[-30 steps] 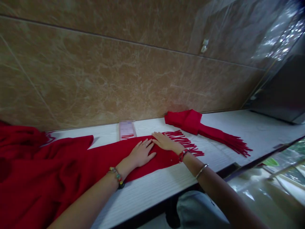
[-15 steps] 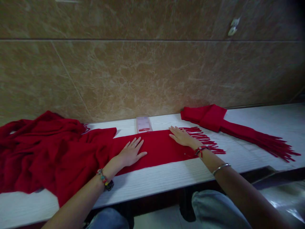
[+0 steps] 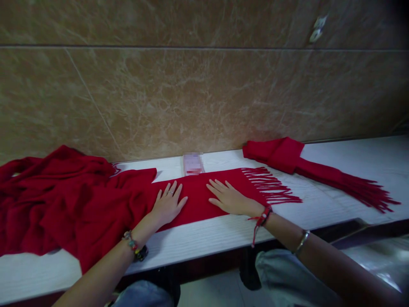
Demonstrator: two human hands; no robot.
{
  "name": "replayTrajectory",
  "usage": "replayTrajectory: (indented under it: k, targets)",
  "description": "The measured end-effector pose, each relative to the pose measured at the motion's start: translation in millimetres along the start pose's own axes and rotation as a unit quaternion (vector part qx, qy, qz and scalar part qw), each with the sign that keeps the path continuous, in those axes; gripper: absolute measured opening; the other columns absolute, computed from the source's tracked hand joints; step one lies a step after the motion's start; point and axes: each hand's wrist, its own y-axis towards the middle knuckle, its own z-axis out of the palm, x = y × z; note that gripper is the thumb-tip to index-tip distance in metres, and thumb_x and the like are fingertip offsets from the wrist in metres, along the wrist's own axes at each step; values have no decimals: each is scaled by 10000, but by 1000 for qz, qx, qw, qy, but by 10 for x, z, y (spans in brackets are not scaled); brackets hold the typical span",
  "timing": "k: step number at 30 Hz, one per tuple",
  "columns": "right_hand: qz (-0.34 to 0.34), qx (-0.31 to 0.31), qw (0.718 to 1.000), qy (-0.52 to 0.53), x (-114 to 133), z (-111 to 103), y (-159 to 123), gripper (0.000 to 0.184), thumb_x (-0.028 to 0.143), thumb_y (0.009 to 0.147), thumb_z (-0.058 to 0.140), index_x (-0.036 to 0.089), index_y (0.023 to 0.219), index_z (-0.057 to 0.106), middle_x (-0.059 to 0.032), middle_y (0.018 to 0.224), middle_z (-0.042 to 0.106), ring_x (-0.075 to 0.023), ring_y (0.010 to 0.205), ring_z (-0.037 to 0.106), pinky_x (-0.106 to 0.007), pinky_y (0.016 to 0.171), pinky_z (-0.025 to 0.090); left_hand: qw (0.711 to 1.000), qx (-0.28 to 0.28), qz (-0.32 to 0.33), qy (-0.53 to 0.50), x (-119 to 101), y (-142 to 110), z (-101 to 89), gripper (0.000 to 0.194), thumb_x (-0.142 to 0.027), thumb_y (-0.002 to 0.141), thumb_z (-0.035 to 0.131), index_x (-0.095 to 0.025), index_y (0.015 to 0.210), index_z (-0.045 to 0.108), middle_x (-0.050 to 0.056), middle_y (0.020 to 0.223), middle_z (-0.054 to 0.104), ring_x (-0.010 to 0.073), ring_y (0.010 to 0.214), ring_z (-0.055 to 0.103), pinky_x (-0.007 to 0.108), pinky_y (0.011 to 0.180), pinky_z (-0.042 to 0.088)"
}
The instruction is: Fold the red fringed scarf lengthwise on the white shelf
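Note:
A red scarf (image 3: 195, 198) lies flat across the white tabletop, its fringe (image 3: 271, 187) spread out at the right end. My left hand (image 3: 168, 204) rests palm down on the scarf, fingers spread, close to where it meets a rumpled heap of red cloth (image 3: 73, 200). On the middle of the flat stretch lies my right hand (image 3: 230, 197), also palm down with fingers stretched out. Neither hand grips anything. Whether the heap and the flat scarf are one piece, I cannot tell.
Behind the scarf, a small stack with a pale purple, blurred top (image 3: 192, 163) stands by the brown marble-patterned wall (image 3: 191, 98). To the right lies a folded red scarf (image 3: 284, 155) with its fringed end towards the table's front edge. My knees are below the table (image 3: 367, 160).
My right hand has slid left along the scarf, away from the fringe, which now shows fully. My left hand has shifted slightly left.

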Motion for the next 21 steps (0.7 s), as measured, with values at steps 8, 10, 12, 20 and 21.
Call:
replayTrajectory:
  k: [8, 10, 12, 20, 21]
  targets:
    - [169, 11, 984, -47, -878, 1, -407, 594, 431, 898, 263, 26, 1324, 343, -217, 1390, 293, -290, 1303, 214, -488, 1024, 240, 1000, -4, -22, 3, 19, 12, 19, 626, -501, 878, 197, -142, 1389, 218, 105, 1459, 143, 296, 1332, 119, 506, 1035, 198]
    - [165, -6, 985, -43, -755, -59, -347, 604, 431, 899, 258, 7, 1321, 339, -226, 1388, 291, -299, 1307, 199, -494, 1028, 228, 1000, 3, -17, -1, 27, 43, 30, 638, -505, 875, 196, -130, 1390, 214, 118, 1458, 141, 313, 1328, 115, 520, 1029, 198]
    - [114, -25, 993, -23, -495, -119, -202, 602, 429, 906, 238, 15, 1336, 314, -207, 1404, 270, -288, 1315, 176, -492, 1039, 205, 1000, 2, -10, -2, 41, 90, 37, 645, -512, 870, 206, -127, 1388, 221, 129, 1455, 146, 328, 1324, 121, 536, 1020, 201]
    - [-9, -8, 997, 71, 267, -59, 312, 582, 460, 909, 241, 90, 1354, 304, -163, 1423, 243, -253, 1321, 174, -500, 1040, 198, 1000, -1, 17, -1, 133, 186, 14, 621, -490, 883, 208, -130, 1389, 216, 122, 1457, 141, 285, 1330, 133, 490, 1034, 215]
    - [-7, 2, 998, 70, 208, -36, 297, 579, 466, 909, 238, 103, 1354, 309, -158, 1420, 252, -252, 1318, 183, -502, 1037, 204, 1000, 0, 20, -3, 146, 175, 12, 626, -498, 883, 200, -128, 1388, 219, 122, 1455, 147, 277, 1331, 134, 480, 1038, 212]
